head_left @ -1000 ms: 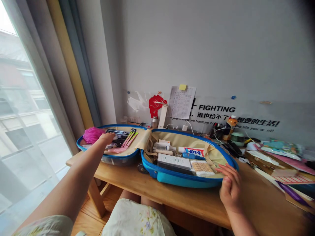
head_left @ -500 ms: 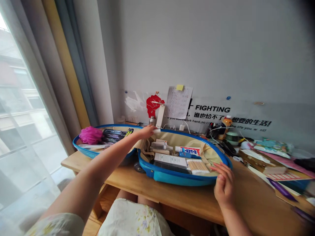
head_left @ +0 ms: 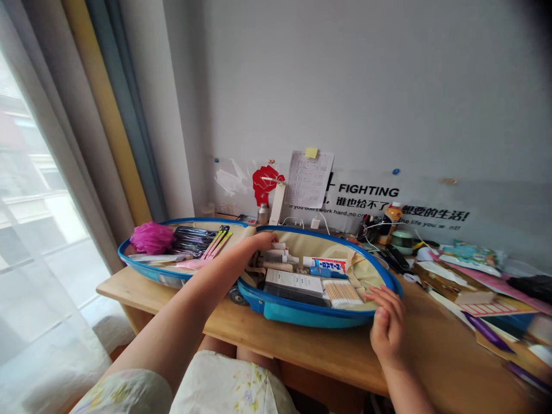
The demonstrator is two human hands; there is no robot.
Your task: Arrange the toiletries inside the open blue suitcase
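Note:
An open blue hard-shell suitcase (head_left: 310, 317) lies on the wooden table with its two halves side by side. My left hand (head_left: 263, 242) reaches over the middle, its fingers curled at the white and beige tubes (head_left: 276, 257) in the right half; I cannot tell whether it holds one. My right hand (head_left: 387, 323) rests on the suitcase's front right rim, fingers apart, near a pack of cotton swabs (head_left: 340, 293). A white box (head_left: 293, 282) and a blue-and-white carton (head_left: 324, 264) lie there too. The left half holds a pink bath sponge (head_left: 150, 238) and dark pouches (head_left: 192, 237).
The wooden table (head_left: 302, 351) runs under the suitcase. Papers, booklets and pens (head_left: 474, 290) are piled at its right, with a bottle (head_left: 391, 221) and cables by the lettered wall. A sheer curtain (head_left: 52, 259) covers the window on the left.
My left hand has moved from the left half, across the suitcase, to the tubes in the right half. My right hand stays at the rim. The view has drifted slightly.

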